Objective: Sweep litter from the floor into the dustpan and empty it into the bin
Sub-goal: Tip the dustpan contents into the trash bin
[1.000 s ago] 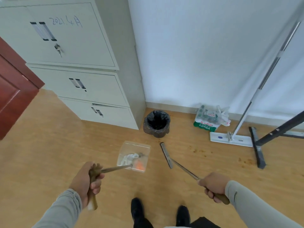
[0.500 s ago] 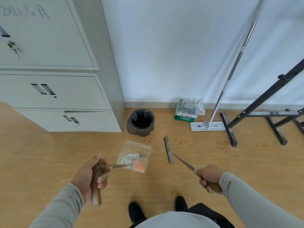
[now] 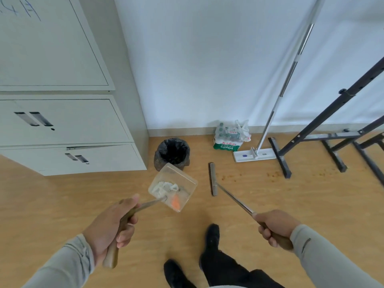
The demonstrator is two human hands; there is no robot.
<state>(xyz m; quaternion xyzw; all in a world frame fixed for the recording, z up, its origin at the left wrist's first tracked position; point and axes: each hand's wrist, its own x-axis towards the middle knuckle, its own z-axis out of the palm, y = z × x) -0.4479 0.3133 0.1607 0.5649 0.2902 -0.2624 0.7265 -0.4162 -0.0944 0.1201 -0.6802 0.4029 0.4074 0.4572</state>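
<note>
My left hand [image 3: 111, 227] grips the wooden handle of a clear plastic dustpan [image 3: 182, 179], held above the floor just in front of the bin. Crumpled white paper [image 3: 164, 187] and an orange scrap [image 3: 176, 202] lie inside the pan. The bin [image 3: 172, 153] is small, round and lined with a black bag; it stands on the floor beside the cabinet, and the pan's far edge overlaps its rim. My right hand [image 3: 274, 227] holds the handle of a small broom [image 3: 213, 179], whose narrow head hangs near the floor to the right of the pan.
A grey filing cabinet [image 3: 62, 121] fills the left. Against the white wall sit a pack of bottles [image 3: 229, 137], a flat mop [image 3: 254, 155] and a black metal stand [image 3: 324, 142]. Brown specks [image 3: 272, 174] dot the wooden floor. My black shoes [image 3: 212, 235] are below.
I have stepped closer to the bin. The dustpan has risen and moved forward until its far edge overlaps the bin's rim. The broom stays to its right.
</note>
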